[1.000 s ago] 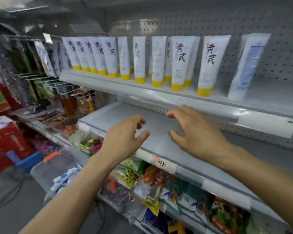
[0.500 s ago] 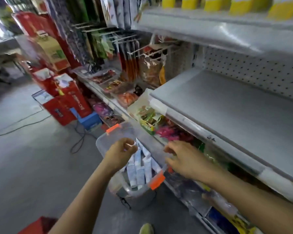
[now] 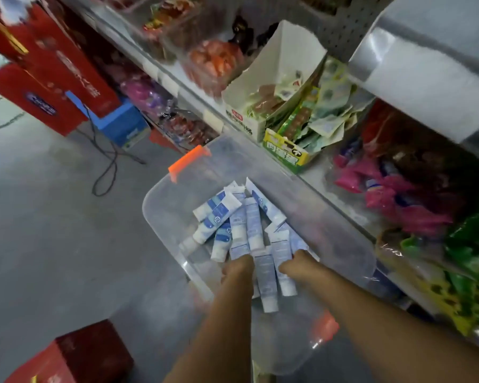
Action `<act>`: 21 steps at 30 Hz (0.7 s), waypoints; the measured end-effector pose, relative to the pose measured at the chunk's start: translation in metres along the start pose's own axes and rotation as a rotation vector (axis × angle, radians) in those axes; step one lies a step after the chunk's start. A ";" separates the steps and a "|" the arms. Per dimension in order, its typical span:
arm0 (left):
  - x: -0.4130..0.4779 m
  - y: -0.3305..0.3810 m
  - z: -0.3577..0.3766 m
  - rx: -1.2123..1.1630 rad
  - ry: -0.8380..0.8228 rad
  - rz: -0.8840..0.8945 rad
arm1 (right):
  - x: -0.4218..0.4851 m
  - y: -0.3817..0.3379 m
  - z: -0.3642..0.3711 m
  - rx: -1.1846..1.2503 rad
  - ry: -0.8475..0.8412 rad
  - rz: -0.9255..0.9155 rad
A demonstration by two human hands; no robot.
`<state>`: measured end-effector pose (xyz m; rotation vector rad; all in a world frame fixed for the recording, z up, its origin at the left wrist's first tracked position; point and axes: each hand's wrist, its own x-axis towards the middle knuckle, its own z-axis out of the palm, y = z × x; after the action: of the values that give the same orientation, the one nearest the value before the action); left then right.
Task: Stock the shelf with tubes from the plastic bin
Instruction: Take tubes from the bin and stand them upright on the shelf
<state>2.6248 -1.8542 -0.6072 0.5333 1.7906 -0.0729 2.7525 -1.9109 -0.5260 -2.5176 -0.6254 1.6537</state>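
Two hands reach down into the clear plastic bin [image 3: 161, 200], which stands in the aisle just beside the front edge of a low snack shelf [image 3: 343, 214]. Our left hand [image 3: 237, 268] and our right hand [image 3: 299, 262] sit close together at the near end of a loose heap of white-and-blue tubes [image 3: 249, 225]. The tubes lie at all angles on the bin's bottom, and a couple of them run back between our wrists. The fingers of both hands are buried among the tubes, so we cannot tell whether either hand is gripping one or only touching the heap. An orange latch [image 3: 188, 161] sits on the far end of the bin and a second orange latch [image 3: 325, 326] on the near end, beside our right forearm. Up at the right we see the bare grey shelf [image 3: 426, 78], well above the bin. Below it are bright snack packets [image 3: 398, 194] and an open white carton [image 3: 274, 87] of sachets. To the left, red boxes [image 3: 53, 78] lean beside a blue box [image 3: 122, 120], and a black cable [image 3: 105, 167] loops over the grey floor [image 3: 53, 244].
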 end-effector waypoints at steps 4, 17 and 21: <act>-0.004 0.001 0.020 -0.154 0.057 -0.078 | 0.043 0.005 0.029 0.138 0.036 0.176; -0.058 0.005 0.027 -0.116 -0.030 0.022 | 0.014 0.011 0.022 0.486 -0.004 0.093; -0.130 0.001 0.014 -0.189 -0.080 0.135 | -0.046 0.020 -0.009 0.507 -0.010 -0.081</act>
<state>2.6624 -1.8984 -0.4906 0.5064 1.6591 0.1644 2.7505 -1.9445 -0.4873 -2.0948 -0.2561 1.5548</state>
